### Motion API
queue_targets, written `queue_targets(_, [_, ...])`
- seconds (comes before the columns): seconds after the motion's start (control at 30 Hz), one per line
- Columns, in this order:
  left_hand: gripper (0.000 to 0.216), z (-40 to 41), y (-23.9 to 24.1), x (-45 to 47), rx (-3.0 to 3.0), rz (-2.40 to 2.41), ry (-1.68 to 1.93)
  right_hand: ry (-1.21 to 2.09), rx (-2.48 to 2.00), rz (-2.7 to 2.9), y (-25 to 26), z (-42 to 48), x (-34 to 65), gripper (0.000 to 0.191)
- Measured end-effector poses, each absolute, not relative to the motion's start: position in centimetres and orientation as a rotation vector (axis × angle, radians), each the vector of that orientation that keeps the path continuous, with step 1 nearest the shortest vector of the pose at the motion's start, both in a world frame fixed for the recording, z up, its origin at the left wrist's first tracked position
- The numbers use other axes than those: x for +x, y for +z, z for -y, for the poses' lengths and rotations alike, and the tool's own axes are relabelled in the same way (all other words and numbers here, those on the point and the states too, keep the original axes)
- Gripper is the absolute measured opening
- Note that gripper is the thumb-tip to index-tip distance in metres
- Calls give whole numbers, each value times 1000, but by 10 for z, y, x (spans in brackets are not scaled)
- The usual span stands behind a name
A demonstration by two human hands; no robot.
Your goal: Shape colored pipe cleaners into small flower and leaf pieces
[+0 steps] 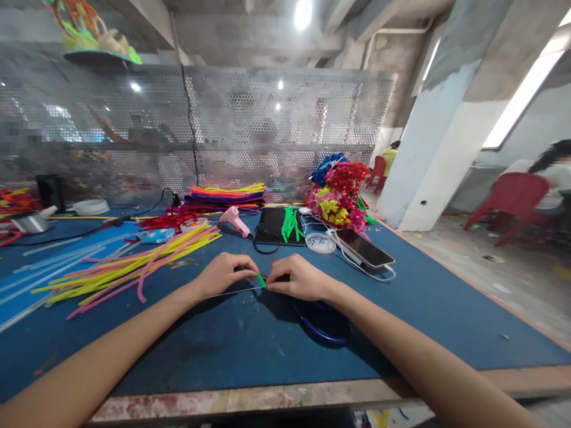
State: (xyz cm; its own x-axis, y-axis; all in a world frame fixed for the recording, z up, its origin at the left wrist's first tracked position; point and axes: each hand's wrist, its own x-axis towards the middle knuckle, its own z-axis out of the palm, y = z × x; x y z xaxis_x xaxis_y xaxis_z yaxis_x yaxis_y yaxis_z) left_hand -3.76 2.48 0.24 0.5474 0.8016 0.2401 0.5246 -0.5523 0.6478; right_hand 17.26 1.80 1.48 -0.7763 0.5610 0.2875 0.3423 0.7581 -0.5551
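Over the middle of the blue-topped table, my left hand (223,274) pinches one end of a short green pipe cleaner piece (262,280). The fingertips of my right hand (302,277) close on its other end, so the two hands nearly meet. A thin pale strand (234,292) runs from the green piece to the left, below my left wrist. Partly hidden under my right hand and forearm lies a dark blue ring-shaped thing (328,339). More green pipe cleaner pieces (291,223) rest on a black flat pad (270,227) beyond my hands.
A pink glue gun (235,221) lies behind my left hand. Yellow and pink pipe cleaners (147,264) spread at left. A dish of white beads (320,243), a phone (366,248) with its cable and bunched pipe cleaner flowers (339,193) stand at back right. A perforated metal panel (285,119) rises behind.
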Motion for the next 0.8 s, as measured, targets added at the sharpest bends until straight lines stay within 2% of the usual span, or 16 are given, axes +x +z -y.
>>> queue_targets(0.23, [23,-28,-6,-36,2115,-1034,591,352,-661,2755,20,-25,183,20])
queue_targets(0.37, [28,-32,-13,-38,2049,-1066,627,-212,-1290,2367,32,-32,197,36])
queue_targets(0.47, [29,-33,-14,-38,2088,-1098,590,-432,-1814,1977,37,-35,212,55])
queue_targets(0.63, [27,-32,-13,-36,2139,-1095,563,-391,-2279,1783,29,-29,240,73])
queue_targets(0.8, [28,-32,-11,-35,2153,-1107,529,-301,-2345,1740,26,-23,260,81])
